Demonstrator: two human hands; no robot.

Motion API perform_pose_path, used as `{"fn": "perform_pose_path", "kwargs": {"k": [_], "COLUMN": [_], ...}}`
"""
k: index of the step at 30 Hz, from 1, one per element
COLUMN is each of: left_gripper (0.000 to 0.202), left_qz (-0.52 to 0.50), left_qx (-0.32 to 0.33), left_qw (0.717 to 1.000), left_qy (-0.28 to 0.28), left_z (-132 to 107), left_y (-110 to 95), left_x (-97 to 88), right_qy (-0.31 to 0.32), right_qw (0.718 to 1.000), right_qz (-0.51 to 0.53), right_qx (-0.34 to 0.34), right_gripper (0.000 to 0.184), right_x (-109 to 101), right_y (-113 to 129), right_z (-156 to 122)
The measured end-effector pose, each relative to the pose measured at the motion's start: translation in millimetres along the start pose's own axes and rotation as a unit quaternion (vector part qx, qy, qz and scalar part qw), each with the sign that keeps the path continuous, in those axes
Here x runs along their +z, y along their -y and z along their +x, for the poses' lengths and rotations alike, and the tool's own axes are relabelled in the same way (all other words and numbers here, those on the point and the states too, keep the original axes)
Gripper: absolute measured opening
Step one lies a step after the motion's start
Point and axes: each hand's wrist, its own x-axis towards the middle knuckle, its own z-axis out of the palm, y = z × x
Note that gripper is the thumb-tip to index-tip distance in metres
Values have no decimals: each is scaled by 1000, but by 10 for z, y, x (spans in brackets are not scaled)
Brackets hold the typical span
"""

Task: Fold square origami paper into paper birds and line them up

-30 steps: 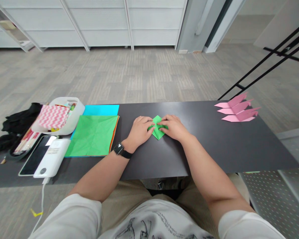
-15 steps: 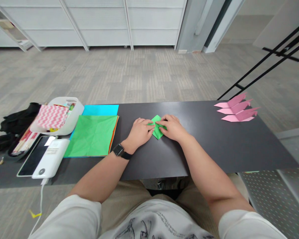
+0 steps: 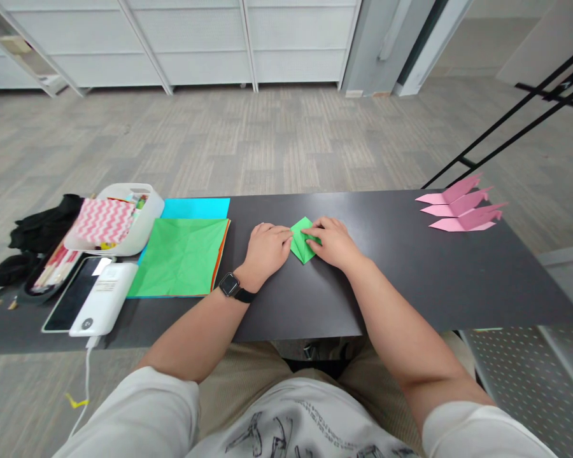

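Note:
A small piece of green origami paper (image 3: 302, 249), folded into a diamond, lies on the dark table between my hands. My left hand (image 3: 268, 249) is at its left corner, fingers bent and close together, the thumb and fingertips at the paper's edge. From the other side, my right hand (image 3: 335, 243) grips the right corner, its fingertips over the top surface. A crease runs down the diamond's middle. The undersides of both hands' fingers are hidden.
Left of my hands lies a stack of coloured paper (image 3: 184, 257), green on top. Beyond it are a white basket (image 3: 149, 219), a white power bank (image 3: 106, 299) with a cable, and a phone (image 3: 69, 302). Several pink folded birds (image 3: 463, 219) stand at the far right of the table (image 3: 410, 273).
My left fingers have drawn back from the paper's middle to its left corner, so more of its left side shows. My right hand stays on the right corner. The view has shifted slightly.

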Motion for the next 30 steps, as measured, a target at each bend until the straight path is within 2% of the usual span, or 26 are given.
{"fn": "perform_pose_path", "kwargs": {"k": [3,5,12,25,30], "left_gripper": [35,35,34,31,28], "left_qz": [-1,0,-5,-17,-22], "left_qx": [-5,14,75,130,139], "left_qw": [1000,1000,997,989,988], "left_qy": [-20,-21,33,71,67], "left_z": [29,41,39,-8,-25], "left_y": [33,40,36,-59,-95], "left_x": [-7,-1,47,-33,-64], "right_qy": [5,5,-12,-22,-17], "right_qw": [1000,1000,1000,999,999], "right_qz": [0,1,8,3,5], "right_qx": [3,1,10,43,47], "right_gripper": [34,33,31,35,35], "right_x": [-10,-9,38,39,36], "right_y": [6,8,7,-64,-69], "right_z": [3,1,-11,9,10]}}
